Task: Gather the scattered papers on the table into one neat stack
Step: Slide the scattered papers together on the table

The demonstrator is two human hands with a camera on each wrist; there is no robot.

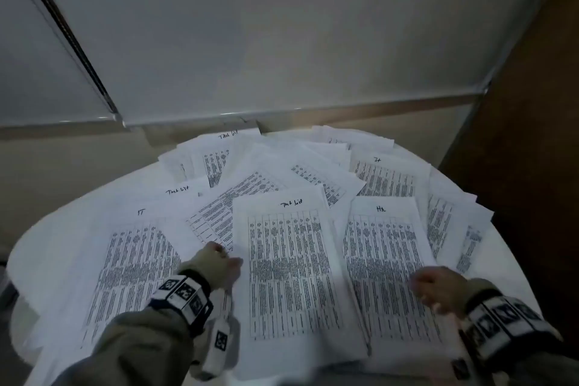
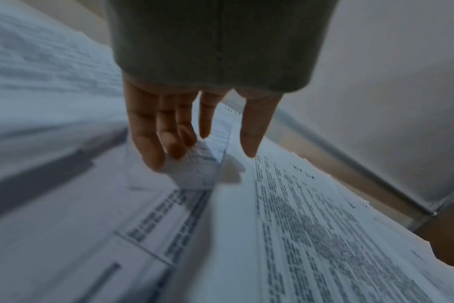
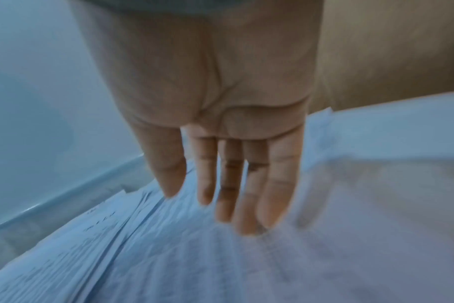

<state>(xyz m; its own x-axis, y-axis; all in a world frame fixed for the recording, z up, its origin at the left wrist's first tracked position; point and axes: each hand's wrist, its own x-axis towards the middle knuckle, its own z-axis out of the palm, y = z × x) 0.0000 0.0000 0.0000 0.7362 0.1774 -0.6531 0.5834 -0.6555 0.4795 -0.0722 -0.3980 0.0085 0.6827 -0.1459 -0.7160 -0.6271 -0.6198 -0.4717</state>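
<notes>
White printed paper sheets w/ black table grids (image 1: 288,273), spread loose and overlapping across most of the round white table (image 1: 47,241). Not stacked, fanned at diff angles. Several have handwritten headers; the nearest centre sheet (image 1: 291,260) reads "Task List", the sheet to its right (image 1: 385,276) looks like "HR", the one on the left (image 1: 134,260) "IT". More sheets piled toward the far edge and right side of the table, some hanging past the rim.

My left hand (image 1: 219,263) sits at the left edge of the centre sheet, over the angled sheet (image 1: 219,216) next to it. On left wrist cam the fingers (image 2: 153,131) are extended down, loosely bent, tips at a lifted paper corner (image 2: 192,168). Can't tell if it's touching or pinching; I don't see a closed grip, thumb is apart from the other fingers.

My right hand (image 1: 438,288) is over the lower right part of the "HR" sheet. Right wrist cam is blurry but shows palm flat, fingers (image 3: 257,184) straight and together, tips down at the paper surface. Holding nothing.

Both wrists carry black-and-white marker bands (image 1: 185,294), olive-grey sleeves (image 1: 141,345) behind them.

Beyond the table: large white board panels w/ metal frame (image 1: 282,34), beige wall strip (image 1: 62,160) below, dark brown panel (image 1: 532,135) on the right.
</notes>
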